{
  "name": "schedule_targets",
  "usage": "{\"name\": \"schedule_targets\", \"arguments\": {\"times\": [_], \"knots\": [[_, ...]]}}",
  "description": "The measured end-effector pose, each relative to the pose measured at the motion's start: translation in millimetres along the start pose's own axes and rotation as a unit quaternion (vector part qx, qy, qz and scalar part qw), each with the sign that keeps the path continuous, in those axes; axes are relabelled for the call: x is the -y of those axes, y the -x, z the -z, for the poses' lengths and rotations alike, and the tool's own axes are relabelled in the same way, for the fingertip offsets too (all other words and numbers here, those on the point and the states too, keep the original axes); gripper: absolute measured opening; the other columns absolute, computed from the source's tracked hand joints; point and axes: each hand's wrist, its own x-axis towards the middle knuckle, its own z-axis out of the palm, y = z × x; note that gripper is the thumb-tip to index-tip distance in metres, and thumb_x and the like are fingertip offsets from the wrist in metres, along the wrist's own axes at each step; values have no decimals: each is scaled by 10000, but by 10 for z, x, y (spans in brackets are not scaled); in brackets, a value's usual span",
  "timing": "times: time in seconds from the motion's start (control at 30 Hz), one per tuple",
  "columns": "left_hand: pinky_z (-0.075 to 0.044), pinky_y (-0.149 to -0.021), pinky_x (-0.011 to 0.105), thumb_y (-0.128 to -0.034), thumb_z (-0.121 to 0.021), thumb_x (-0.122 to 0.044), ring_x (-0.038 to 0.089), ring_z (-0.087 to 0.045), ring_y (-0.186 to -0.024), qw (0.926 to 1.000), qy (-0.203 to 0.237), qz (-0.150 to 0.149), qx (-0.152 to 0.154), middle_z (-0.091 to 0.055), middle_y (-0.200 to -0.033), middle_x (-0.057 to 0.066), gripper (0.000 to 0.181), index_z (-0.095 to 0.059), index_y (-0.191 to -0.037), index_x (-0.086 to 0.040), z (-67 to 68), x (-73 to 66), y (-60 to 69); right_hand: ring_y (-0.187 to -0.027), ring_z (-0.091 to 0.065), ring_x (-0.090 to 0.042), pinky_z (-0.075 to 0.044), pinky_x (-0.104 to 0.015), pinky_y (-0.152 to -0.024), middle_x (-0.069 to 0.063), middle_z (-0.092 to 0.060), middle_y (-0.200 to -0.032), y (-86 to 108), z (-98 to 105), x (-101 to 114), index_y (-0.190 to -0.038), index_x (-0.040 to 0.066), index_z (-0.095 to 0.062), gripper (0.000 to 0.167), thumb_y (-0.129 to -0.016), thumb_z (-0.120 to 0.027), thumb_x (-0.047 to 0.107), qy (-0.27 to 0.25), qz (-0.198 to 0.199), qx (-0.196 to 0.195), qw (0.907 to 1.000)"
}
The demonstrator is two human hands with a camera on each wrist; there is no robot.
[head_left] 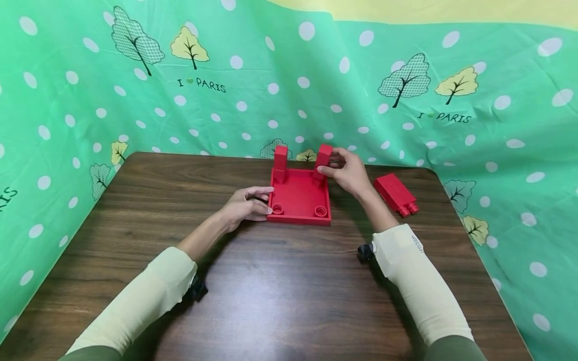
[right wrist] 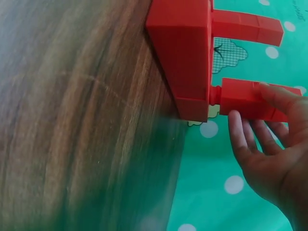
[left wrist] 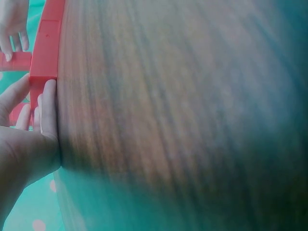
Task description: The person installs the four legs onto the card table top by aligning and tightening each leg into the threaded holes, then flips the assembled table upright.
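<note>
A shallow red square tray-like base [head_left: 299,193] with raised edges lies on the table. Two round threaded sockets show at its near corners. At the far left corner stands a red block-shaped leg [head_left: 280,163]. My right hand [head_left: 349,173] pinches a second red leg [head_left: 322,156] between thumb and fingers at the far right corner. In the right wrist view this leg [right wrist: 240,98] has a narrow threaded neck meeting the base. My left hand [head_left: 246,206] holds the base's left side near the front corner, its fingers [left wrist: 48,108] lying along the side wall.
Right of the base, more red legs [head_left: 394,192] lie side by side on the brown wooden table [head_left: 253,301], threaded ends toward me. A green dotted cloth [head_left: 253,75] hangs behind the table's far edge. Each wrist wears a small black camera.
</note>
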Motion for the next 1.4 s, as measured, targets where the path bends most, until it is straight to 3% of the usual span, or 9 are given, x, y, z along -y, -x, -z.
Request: {"name": "schedule_targets", "arguments": {"times": [0.2, 0.4, 0.53, 0.73, 0.83, 0.93, 1.07, 1.17, 1.4], "knots": [[-730, -847, 365, -942, -735, 161, 124, -772, -951, 10000, 3, -5, 9, -593, -1307, 69, 754, -587, -1642, -77, -9, -8, -4, -1113, -673, -334, -627, -425, -906, -142, -696, -1364, -17, -24, -25, -1548, 132, -628, 665, -989, -884, 384, 435, 139, -112, 9989], [-729, -840, 357, -943, -723, 165, 122, -768, -949, 10000, -14, -11, -10, -596, -1306, 72, 751, -589, -1641, -77, -9, -14, -7, -991, -631, -283, -553, -304, -785, -154, -692, -1270, -46, -46, -60, -1501, 127, -657, 613, -988, -902, 354, 401, 277, -209, 9986], [-730, -843, 364, -928, -749, 160, 137, -764, -958, 10000, -13, -14, -3, -597, -1304, 71, 763, -596, -1636, -80, -23, -28, 2, -966, -667, -256, -631, -270, -779, -180, -696, -1309, -41, -38, -69, -1480, 87, -669, 563, -1007, -888, 300, 226, 251, -223, 9992], [-731, -842, 368, -907, -777, 156, 144, -752, -969, 10000, -18, 27, -27, -598, -1310, 76, 779, -609, -1628, -86, -38, -42, 19, -907, -695, -161, -719, -489, -906, -219, -711, -1299, 24, 9, -58, -1505, 59, -646, 543, -1030, -842, 235, -109, 153, -131, 9997], [-731, -843, 367, -924, -749, 163, 132, -752, -959, 10000, -12, 36, -29, -597, -1323, 82, 763, -604, -1631, -83, -37, -35, 18, -909, -699, -95, -717, -519, -942, -246, -699, -1351, 54, 22, -57, -1577, 35, -593, 602, -1035, -810, 180, -228, 150, -116, 9996], [-731, -841, 367, -929, -740, 168, 128, -754, -944, 10000, 8, 41, -23, -594, -1325, 80, 760, -602, -1633, -86, -34, -28, 15, -911, -711, -74, -715, -513, -955, -256, -696, -1378, 77, 25, -59, -1618, 17, -546, 664, -1029, -815, 164, -362, 101, -135, 9992], [-732, -838, 368, -924, -744, 167, 135, -758, -948, 10000, 19, 30, -36, -596, -1314, 74, 764, -605, -1631, -88, -23, -18, 13, -936, -718, -126, -713, -344, -884, -223, -725, -1322, 87, 11, -67, -1607, 46, -559, 694, -1008, -855, 236, -263, 71, -200, 9994], [-732, -839, 368, -914, -748, 173, 142, -754, -958, 10000, 19, 29, -53, -601, -1306, 66, 774, -611, -1628, -94, -11, -9, 8, -970, -690, -172, -622, -222, -801, -175, -724, -1238, 71, -12, -72, -1584, 109, -608, 674, -998, -867, 316, 41, 147, -271, 9995], [-730, -847, 363, -933, -734, 164, 110, -759, -939, 10000, 5, 12, -22, -602, -1306, 66, 758, -596, -1637, -83, 1, 1, -3, -1038, -640, -255, -556, -320, -809, -127, -686, -1196, 13, -70, -84, -1508, 186, -677, 610, -967, -898, 363, 178, 197, -393, 9989]]}}
